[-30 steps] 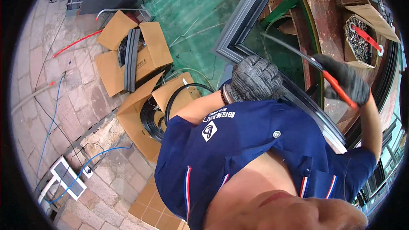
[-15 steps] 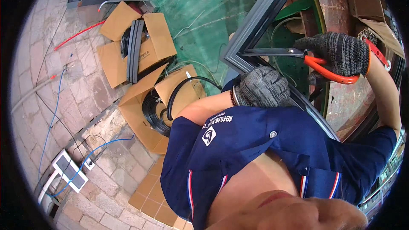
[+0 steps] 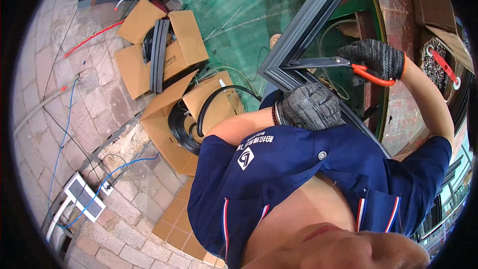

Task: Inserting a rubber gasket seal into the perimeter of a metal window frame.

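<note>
A dark grey metal frame point(image 3: 318, 12) stands with its mitred corner toward the middle of the view. My left hand point(image 3: 311, 105), in a grey knit glove, is closed over the frame's lower bar just beside that corner; its fingertips are partly hidden. In my gloved right hand point(image 3: 373, 60) are long-bladed scissors point(image 3: 373, 78) with orange handles. Their blades point left, the tip at the inner side of the corner. The far fingers of this hand are partly out of sight behind the handles.
Open cardboard boxes point(image 3: 189, 35) on the left hold coiled black strip point(image 3: 180, 129), and grey profile pieces point(image 3: 159, 57) lie across one. A red-handled tool point(image 3: 443, 67) lies at the right by a box of small metal parts. Cables point(image 3: 64, 134) cross the brick floor.
My right hand and the scissors have shifted a little left, with the handles turned slightly and the blades still at the corner. My left hand stays on the frame.
</note>
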Action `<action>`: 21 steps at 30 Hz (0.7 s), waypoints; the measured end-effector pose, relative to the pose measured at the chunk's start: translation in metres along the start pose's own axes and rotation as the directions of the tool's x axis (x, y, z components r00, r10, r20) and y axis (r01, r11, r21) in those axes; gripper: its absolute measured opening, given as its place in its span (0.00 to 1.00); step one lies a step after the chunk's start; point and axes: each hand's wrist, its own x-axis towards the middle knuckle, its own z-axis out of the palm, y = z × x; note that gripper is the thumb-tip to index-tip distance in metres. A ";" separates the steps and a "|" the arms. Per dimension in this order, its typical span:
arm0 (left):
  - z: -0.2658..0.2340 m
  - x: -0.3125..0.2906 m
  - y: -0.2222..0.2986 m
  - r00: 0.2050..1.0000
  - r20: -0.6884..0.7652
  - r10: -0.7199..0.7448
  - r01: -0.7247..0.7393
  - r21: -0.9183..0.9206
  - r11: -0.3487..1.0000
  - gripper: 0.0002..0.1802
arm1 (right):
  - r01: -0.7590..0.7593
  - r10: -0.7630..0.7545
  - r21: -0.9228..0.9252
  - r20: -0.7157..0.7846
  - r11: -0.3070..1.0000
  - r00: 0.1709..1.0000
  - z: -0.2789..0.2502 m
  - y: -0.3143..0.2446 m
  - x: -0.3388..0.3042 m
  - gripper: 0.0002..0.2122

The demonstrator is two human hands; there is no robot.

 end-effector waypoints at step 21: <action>0.003 -0.002 -0.003 0.997 -0.031 0.070 -0.068 0.052 0.996 0.09 | -0.271 0.283 -0.083 0.261 0.959 0.923 -0.046 -0.041 0.012 0.23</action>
